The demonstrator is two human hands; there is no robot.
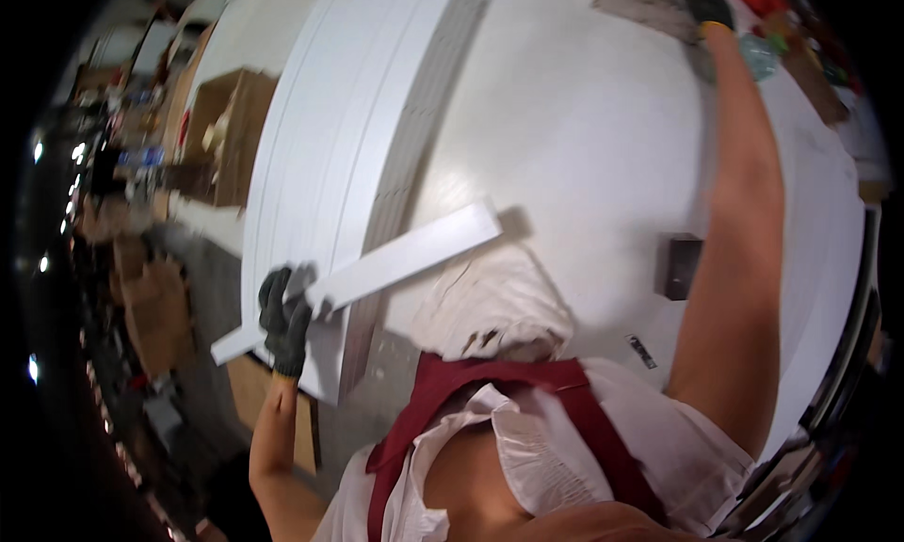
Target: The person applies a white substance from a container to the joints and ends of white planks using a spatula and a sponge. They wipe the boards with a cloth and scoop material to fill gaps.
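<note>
My left hand point(284, 321), in a dark grey glove, is closed around a long white strip point(414, 252). The strip slants across the near end of a stack of long white panels point(325, 156), its right end over the table. Far off at the upper right, my right hand point(703, 2), also in a dark glove with a yellow cuff, is stretched out beside the end of a worn grey-brown slab point(645, 5). Its fingers look spread; whether they touch the slab I cannot make out.
On the white table point(565, 146) lie a bunched cream cloth point(494, 307), a dark block point(680, 267) and a small black label point(641, 351). A cardboard box point(226, 137) stands left of the panels. Clear plastic point(759, 57) lies near my right wrist.
</note>
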